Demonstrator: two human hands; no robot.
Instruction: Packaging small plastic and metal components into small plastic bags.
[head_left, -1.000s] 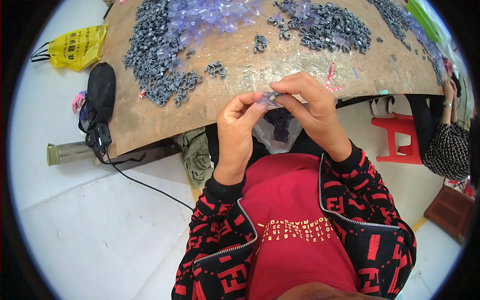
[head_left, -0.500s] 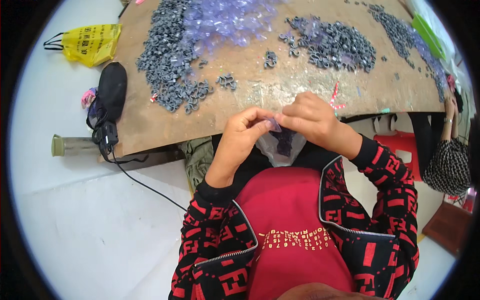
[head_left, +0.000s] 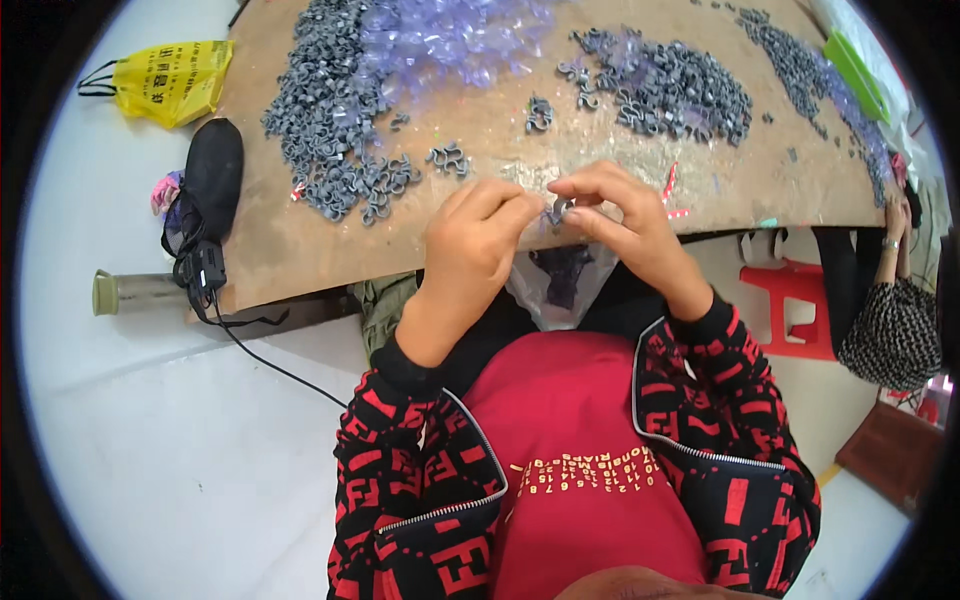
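My right hand [head_left: 630, 220] pinches a small curved grey plastic clip [head_left: 562, 208] between thumb and fingertips, over the table's near edge. Close beside it, my left hand [head_left: 472, 248] is closed, with a bit of clear purple plastic [head_left: 546, 218] showing at its fingertips; the fingers cover most of that piece. The two hands' fingertips almost meet at the clip. Below them, a whitish translucent bag [head_left: 535, 300] sits at my lap with dark purple pieces [head_left: 562, 275] in it.
Heaps of grey clips [head_left: 330, 150] and clear purple pieces [head_left: 450, 40] cover the table's far left. Another mixed pile [head_left: 670, 90] lies at the back right. A yellow bag [head_left: 175, 85], black pouch [head_left: 215, 170] and bottle [head_left: 140, 293] are at left. Another person's arm [head_left: 892, 225] rests at far right.
Both hands have moved slightly up and over the table edge. The right fingers have spread from a closed bunch, and a grey clip now shows in their pinch.
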